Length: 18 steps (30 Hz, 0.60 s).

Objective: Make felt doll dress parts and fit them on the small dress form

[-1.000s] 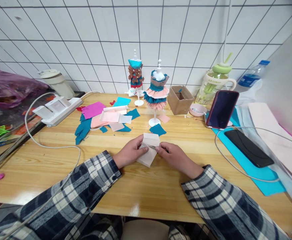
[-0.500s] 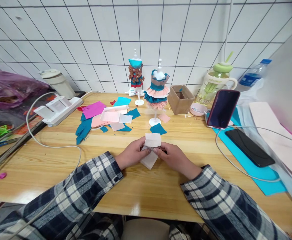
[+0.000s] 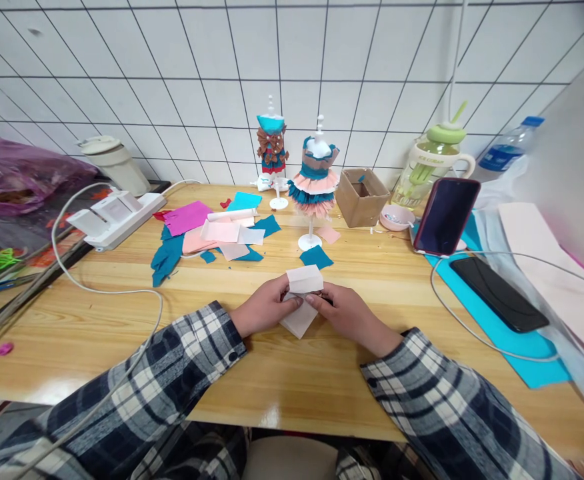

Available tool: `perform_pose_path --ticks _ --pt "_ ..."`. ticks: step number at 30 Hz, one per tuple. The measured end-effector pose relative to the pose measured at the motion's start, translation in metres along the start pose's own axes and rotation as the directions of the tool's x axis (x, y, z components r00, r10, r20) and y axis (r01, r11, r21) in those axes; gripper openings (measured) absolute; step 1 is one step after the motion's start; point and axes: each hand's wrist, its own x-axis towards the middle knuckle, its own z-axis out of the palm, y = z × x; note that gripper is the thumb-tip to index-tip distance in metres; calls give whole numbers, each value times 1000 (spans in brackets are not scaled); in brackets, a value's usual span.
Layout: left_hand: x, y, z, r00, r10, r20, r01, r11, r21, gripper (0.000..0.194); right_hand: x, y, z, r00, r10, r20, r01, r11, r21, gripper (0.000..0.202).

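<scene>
Between both hands, close in front of me, is a pale pink piece of crepe paper; its upper part stands above my fingers and a pointed part hangs below them. My left hand pinches it from the left, thumb on the near side. From the right, my right hand pinches it too, the thumbs almost meeting. Fingers behind the paper are hidden. Just beyond lies a teal paper scrap, by the base of a small dress form in a layered teal and pink paper dress. Another dress form stands behind it.
Coloured paper pieces lie left of the dress forms. A cardboard box, a pink dish, a propped phone and a flat black phone are on the right. A white cable from the power strip crosses near my left sleeve.
The upper part of the paper has tilted slightly, its left edge shifting a little to the left. Both hands stay nearly in place, still pinching it.
</scene>
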Motion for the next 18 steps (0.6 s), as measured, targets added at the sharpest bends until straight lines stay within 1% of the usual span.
perform_pose_path --ticks 5,9,12,18 --pt "0 -4 1 1000 -22 -3 22 996 -82 45 0 3 0 1000 4 8 -4 1000 9 34" --pt "1 -6 3 1000 -10 -16 8 986 -168 49 0 4 1 1000 -4 2 4 1000 9 35" --pt "2 -7 3 1000 -5 -10 3 986 -168 49 -1 3 2 1000 6 -15 -6 1000 9 34" --pt "2 -6 3 1000 10 -2 -10 985 -171 50 0 2 2 1000 2 -14 -2 1000 -8 32"
